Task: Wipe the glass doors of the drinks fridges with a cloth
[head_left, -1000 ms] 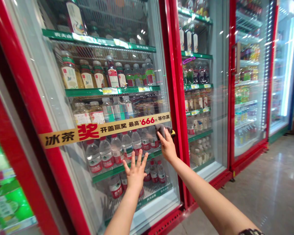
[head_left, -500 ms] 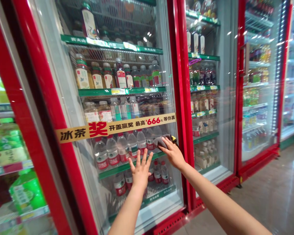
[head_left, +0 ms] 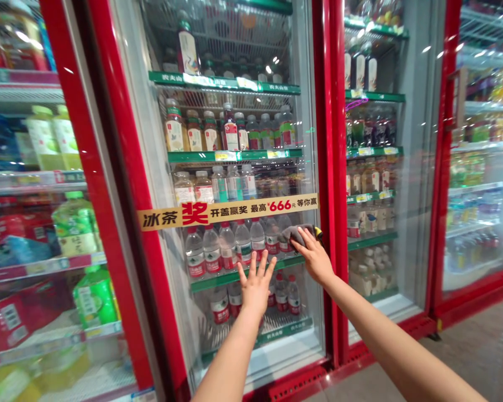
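Observation:
My right hand presses a dark grey cloth with a yellow and black edge on the glass door of a red-framed drinks fridge. The cloth lies just under the right end of a yellow strip with Chinese print and "666". Lower and further left, my left hand has its fingers spread at the same glass and holds nothing. Behind the pane, water bottles with red and white labels stand on the shelves near both hands.
Bottled drinks fill the higher shelves behind the glass. Red door frames stand between neighbouring fridges. To the left, another fridge holds green bottles and cartons. Shiny grey floor shows at the lower right.
My view has swung left, so the fridges sit further right and more of the left fridge shows. Both hands keep nearly the same places on the door, the cloth still under my right hand.

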Action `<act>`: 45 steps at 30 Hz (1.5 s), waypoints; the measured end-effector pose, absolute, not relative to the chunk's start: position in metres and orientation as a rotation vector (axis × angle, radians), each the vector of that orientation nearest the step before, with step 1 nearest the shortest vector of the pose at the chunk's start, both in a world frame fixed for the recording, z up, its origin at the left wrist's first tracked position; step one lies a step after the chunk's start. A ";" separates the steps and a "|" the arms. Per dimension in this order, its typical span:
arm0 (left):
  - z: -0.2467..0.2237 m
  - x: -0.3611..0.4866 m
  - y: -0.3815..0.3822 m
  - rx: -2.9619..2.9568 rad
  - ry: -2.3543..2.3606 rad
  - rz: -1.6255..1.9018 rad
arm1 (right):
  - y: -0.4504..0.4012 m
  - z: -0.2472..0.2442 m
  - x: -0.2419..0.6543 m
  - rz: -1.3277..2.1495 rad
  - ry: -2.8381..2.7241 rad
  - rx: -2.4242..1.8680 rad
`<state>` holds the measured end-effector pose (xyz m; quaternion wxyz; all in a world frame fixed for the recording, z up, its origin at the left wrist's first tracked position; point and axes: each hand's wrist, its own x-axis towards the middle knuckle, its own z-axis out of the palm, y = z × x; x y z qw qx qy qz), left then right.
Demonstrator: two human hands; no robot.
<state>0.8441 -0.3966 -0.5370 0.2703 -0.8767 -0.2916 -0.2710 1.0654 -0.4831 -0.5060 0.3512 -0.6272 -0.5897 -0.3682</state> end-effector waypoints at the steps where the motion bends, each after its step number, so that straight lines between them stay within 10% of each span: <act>1: -0.536 0.842 -0.398 -2.370 -0.774 -0.721 | -0.481 -0.502 1.066 -0.958 -1.452 -1.596; 45: -0.560 0.725 -0.354 -2.337 -0.826 -0.665 | -0.441 -0.464 0.966 -0.944 -1.729 -1.514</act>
